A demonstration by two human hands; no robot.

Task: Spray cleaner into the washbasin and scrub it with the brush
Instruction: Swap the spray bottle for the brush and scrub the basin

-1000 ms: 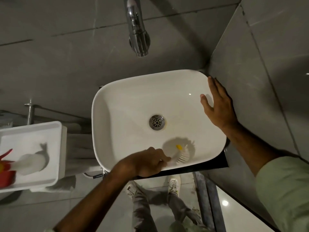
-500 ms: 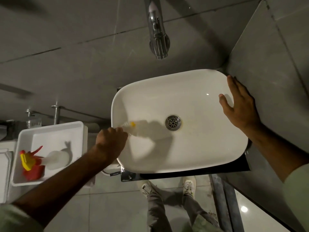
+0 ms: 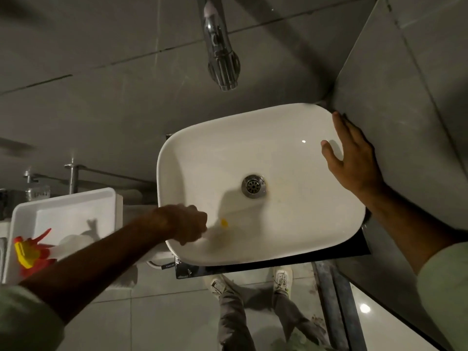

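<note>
Since 0.5 s ago, left hand (image 3: 186, 224), fisted on blurred brush (image 3: 222, 224), swept nearer washbasin (image 3: 291, 127) drain (image 3: 253, 186). Right hand (image 3: 354, 160), splayed, braces far rim. Scrubbing step; next stroke needs uncovered wall.

The washbasin (image 3: 291, 224) sits below the tap (image 3: 221, 59), its drain (image 3: 253, 186) in the middle. A tray (image 3: 63, 206) stands to its left, holding a spray bottle (image 3: 33, 254). Shoes (image 3: 282, 277) show beneath the basin's near edge.

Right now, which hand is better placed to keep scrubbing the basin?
Left. The left hand grips the blurred brush inside the washbasin; the right hand rests open on its far rim.
</note>
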